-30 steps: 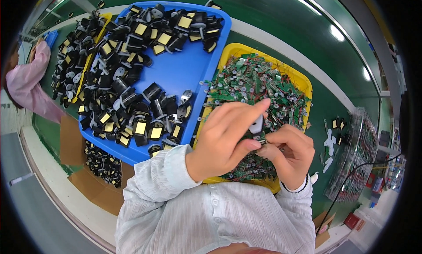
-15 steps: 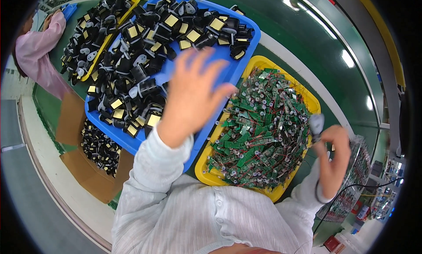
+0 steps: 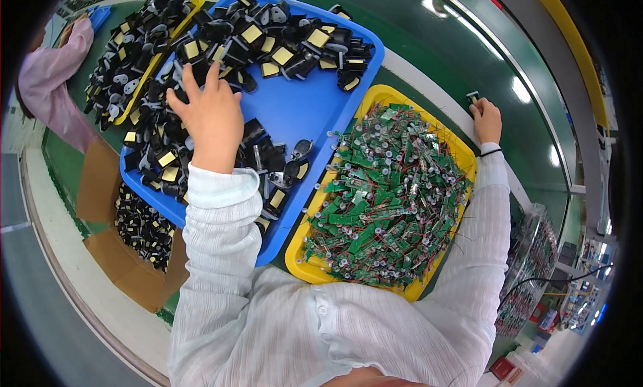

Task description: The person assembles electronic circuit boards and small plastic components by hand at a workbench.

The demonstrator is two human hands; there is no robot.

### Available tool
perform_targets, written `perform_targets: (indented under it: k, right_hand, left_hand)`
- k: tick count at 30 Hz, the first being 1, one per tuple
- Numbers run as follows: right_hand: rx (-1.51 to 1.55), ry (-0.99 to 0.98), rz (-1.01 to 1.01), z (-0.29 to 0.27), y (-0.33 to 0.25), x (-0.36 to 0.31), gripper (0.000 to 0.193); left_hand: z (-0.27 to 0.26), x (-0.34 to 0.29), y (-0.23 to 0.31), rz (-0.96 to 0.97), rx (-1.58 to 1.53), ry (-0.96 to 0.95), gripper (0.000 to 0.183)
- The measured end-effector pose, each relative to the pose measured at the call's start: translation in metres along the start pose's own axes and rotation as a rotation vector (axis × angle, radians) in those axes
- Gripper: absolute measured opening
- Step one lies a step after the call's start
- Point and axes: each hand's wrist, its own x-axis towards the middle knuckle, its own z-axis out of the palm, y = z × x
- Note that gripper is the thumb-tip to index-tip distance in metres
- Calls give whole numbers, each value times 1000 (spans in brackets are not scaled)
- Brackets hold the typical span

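Small black plastic parts with grey oval pieces and pale yellow pads fill much of a blue tray. Over the heap on the tray's left side is my left hand, fingers spread and bent down at the parts; it holds nothing that I can see. Out at the right, my right hand pinches a small black plastic part with a grey top, at the green work surface. Most of that part is hidden by the fingers. A yellow tray heaped with green circuit boards and thin red wires lies between my arms.
Another yellow tray of black parts stands at the far left. Below it an open cardboard box holds more of them. A person in a pink sleeve works at the upper left. Bagged boards lie at the right.
My left hand has moved left from the tray's middle onto the heap. My right hand has reached up and away from beside the yellow tray to the green surface, with the part.
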Motion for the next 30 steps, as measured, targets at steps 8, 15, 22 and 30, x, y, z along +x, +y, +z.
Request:
perform_targets:
  k: [8,15,22,30]
  right_hand:
    - [122,134,-90,-46,-22,-17,21]
    - [818,-344,-154,-137,-112,-85,14]
    - [487,-379,-207,-142,-142,-122,12]
    - [498,-190,-240,-121,-144,-134,18]
  left_hand:
    - [-5,-1,6,54,23,-46,27]
    - [-27,0,13,32,-274,132,17]
    - [-56,-12,46,305,-979,151,20]
    - [-79,-29,59,424,-1468,-130,19]
